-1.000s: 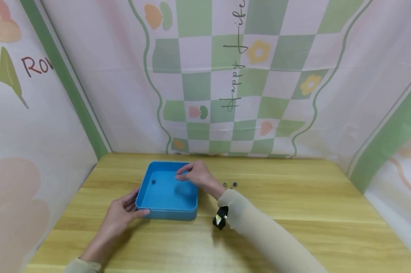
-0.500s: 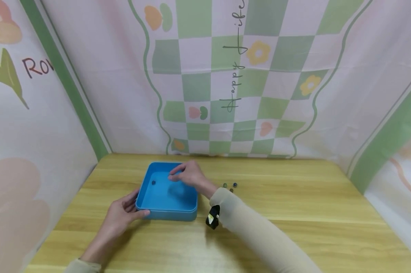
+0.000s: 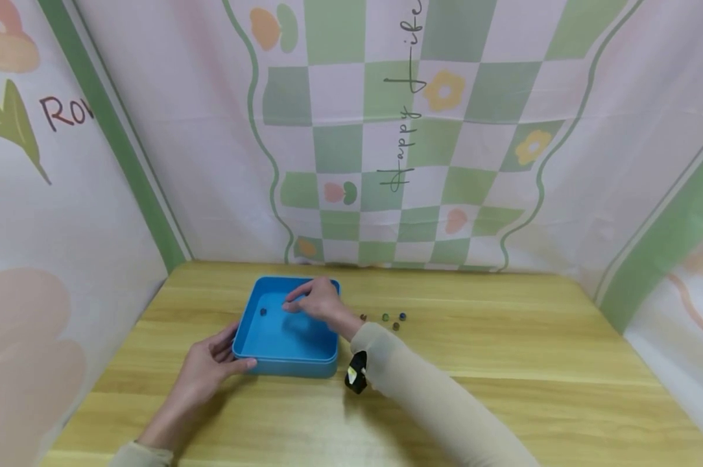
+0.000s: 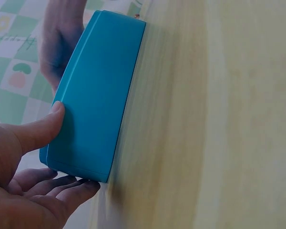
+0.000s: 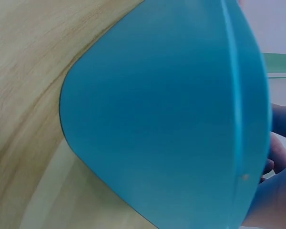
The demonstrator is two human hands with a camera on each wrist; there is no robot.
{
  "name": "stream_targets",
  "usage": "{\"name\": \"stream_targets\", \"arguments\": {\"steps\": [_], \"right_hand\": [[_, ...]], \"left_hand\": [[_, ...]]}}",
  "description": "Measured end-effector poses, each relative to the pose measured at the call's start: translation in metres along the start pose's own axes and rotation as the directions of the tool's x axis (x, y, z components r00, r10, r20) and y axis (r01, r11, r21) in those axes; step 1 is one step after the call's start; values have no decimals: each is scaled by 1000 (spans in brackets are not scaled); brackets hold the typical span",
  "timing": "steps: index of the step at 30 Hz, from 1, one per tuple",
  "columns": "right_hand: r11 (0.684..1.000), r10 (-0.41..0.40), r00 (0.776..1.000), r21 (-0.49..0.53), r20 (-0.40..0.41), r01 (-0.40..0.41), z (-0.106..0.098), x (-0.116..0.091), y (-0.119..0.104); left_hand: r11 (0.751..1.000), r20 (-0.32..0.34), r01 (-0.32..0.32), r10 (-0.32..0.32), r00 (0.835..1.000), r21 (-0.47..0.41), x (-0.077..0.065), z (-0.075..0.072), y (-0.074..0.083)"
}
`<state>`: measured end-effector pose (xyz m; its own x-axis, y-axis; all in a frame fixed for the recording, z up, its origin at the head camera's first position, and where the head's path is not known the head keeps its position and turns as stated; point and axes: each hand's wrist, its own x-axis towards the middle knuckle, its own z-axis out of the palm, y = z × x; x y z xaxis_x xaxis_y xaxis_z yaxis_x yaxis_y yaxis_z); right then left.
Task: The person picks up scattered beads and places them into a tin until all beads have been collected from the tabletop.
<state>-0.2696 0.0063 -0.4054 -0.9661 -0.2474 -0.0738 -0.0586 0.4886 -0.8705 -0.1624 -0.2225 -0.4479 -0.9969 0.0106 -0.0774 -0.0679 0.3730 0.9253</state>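
A shallow blue box point(image 3: 284, 366) stands on the wooden table, its inside facing up. My left hand point(image 3: 202, 370) grips its near left corner; in the left wrist view the thumb point(image 4: 43, 131) lies on the front wall and the fingers touch the adjoining side. Over the box's right half is my right hand point(image 3: 319, 301), thumb and forefinger close together; whether they pinch anything is too small to tell. On the box floor, towards the left, lies a small dark ball point(image 3: 262, 312). The right wrist view is mostly filled by the box's outer wall point(image 5: 157, 114).
Right of the box, on the table point(image 3: 503, 363), lie several small balls: a green one point(image 3: 385, 317), a blue one point(image 3: 402, 316) and brownish ones point(image 3: 395, 326). A patterned cloth point(image 3: 381, 143) hangs behind the table, with more cloth at both sides.
My right hand has moved a little left over the box, and its forearm now uncovers more of the small balls on the table. The left hand and box stay in place.
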Motion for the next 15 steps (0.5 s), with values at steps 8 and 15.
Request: {"name": "stream_targets", "arguments": {"steps": [8, 15], "right_hand": [[999, 32, 999, -11, -25, -32, 7, 4, 2], [998, 51, 998, -29, -23, -52, 8, 4, 2]], "left_hand": [[1000, -1, 5, -5, 1000, 0, 0, 0, -1], [1000, 2, -4, 4, 1000, -7, 1, 0, -1]]}}
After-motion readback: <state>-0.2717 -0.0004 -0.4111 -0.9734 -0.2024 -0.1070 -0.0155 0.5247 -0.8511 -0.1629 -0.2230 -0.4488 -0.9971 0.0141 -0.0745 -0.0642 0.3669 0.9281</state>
